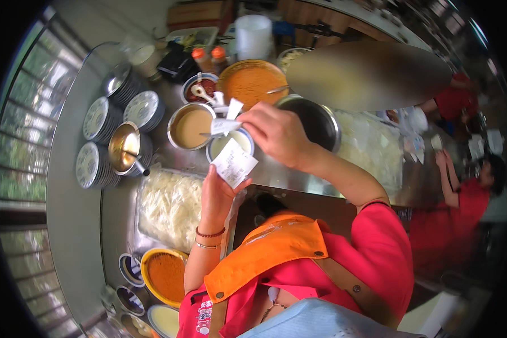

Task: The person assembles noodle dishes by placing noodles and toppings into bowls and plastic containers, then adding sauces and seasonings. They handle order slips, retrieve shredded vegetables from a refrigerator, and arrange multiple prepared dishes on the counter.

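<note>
Your half-curled left hand (215,196) holds a flat white paper slip (234,161); your pinched right hand (283,136) holds a curled white paper strip (224,125).

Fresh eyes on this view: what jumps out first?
The bright orange apron at lower centre, over a red shirt. Just above it, the left hand holds a printed white slip, the right hand a smaller paper. Orange sauce glows at upper centre.
</note>
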Available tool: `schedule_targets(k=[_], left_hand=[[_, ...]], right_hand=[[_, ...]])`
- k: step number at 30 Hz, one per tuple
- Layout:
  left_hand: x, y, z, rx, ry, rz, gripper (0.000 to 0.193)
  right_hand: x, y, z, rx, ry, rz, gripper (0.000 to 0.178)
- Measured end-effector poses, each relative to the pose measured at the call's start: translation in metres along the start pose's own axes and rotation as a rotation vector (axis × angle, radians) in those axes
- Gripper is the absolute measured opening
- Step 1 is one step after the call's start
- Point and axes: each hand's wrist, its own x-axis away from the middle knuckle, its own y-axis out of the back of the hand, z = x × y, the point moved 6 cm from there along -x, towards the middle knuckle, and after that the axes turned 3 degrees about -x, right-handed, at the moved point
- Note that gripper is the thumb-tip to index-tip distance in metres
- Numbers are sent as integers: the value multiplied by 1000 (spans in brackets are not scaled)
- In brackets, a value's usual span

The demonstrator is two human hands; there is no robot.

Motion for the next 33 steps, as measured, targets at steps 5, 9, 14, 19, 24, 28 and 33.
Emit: schedule_targets(k=[5, 9, 14, 19, 24, 28, 33], left_hand=[[30, -90, 45, -58, 183, 250, 69], [50, -155, 92, -459, 215, 305, 41], [59, -251, 155, -578, 387, 481, 27], [49, -367, 210, -698, 502, 675, 30], [47, -482, 277, -753, 446, 816, 27], [50, -554, 321, -814, 490, 1016, 25], [44, -625, 379, -845, 531, 1132, 24]], right_hand=[[111, 89, 64, 291, 109, -63, 21], [186, 153, 94, 482, 27, -116, 29], [261, 275, 103, 401, -245, -412, 37], [401, 397, 33, 301, -790, -620, 18], [545, 445, -56, -49, -978, -319, 58], [562, 452, -104, -546, -943, -236, 77], [628, 460, -169, -983, -937, -293, 76]])
